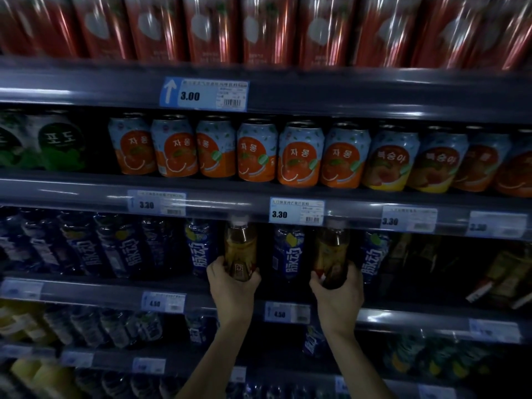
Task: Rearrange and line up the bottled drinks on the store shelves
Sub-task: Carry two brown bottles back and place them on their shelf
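Note:
My left hand (231, 286) grips the base of an amber tea bottle (240, 249) with a pale cap, held upright at the front of the third shelf (95, 293). My right hand (339, 295) grips the base of a second amber tea bottle (331, 251), also upright. Both bottles stand among dark blue bottles (288, 254) with white lettering; one blue bottle stands between the two amber ones. More blue bottles (86, 246) fill the shelf to the left.
Above is a row of orange-and-blue cans (299, 154) with green cans (57, 142) at the left. Red cartons (267, 27) line the top shelf. Price tags (296, 211) hang on the shelf rails. Yellow-labelled packs (501, 275) lie at the right; lower shelves hold more bottles (115, 326).

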Available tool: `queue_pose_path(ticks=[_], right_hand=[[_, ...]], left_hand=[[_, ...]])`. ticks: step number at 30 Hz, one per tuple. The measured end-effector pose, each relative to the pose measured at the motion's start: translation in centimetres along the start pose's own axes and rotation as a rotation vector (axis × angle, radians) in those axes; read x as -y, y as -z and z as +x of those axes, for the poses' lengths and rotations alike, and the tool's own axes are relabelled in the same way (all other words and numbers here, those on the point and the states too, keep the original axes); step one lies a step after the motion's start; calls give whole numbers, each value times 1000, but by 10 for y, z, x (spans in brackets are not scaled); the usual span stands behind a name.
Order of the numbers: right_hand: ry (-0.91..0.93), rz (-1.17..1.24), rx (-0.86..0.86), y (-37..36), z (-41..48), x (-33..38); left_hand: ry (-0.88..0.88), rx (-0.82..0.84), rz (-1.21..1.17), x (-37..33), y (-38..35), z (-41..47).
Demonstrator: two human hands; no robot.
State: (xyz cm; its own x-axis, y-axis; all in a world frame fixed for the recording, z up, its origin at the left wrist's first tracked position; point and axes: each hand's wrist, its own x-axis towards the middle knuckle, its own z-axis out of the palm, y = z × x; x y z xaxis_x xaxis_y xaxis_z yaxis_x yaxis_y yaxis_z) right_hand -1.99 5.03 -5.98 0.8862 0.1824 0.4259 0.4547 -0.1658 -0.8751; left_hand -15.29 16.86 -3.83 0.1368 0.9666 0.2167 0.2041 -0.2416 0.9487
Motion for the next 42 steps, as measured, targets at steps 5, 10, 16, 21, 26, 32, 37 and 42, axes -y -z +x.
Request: queue_pose_path(ticks=[5,10,16,21,26,32,37,42], right_hand=[[49,10,-6,8,-8,2],[161,63,3,14,-16,5],[228,90,-1,23,-22,7],[242,69,-3,36,-34,6],[213,57,-4,55,-39,8],[147,39,-52,90,-38,-3],[72,37,-100,124,-28,-15],[16,13,-151,160,-10,-29]], left_hand=[[-50,-24,-72,1,4,-7],[-61,-29,-159,5,7,-15],[-108,-15,-190,7,6,-20],[-168,2,-184,2,4,-33],[-180,49,-174,-1,-2,-58],[-200,141,-161,-6,-22,-89],[-257,222,-176,-21,-53,-118],[-263,298,-177,-38,-89,-148]])
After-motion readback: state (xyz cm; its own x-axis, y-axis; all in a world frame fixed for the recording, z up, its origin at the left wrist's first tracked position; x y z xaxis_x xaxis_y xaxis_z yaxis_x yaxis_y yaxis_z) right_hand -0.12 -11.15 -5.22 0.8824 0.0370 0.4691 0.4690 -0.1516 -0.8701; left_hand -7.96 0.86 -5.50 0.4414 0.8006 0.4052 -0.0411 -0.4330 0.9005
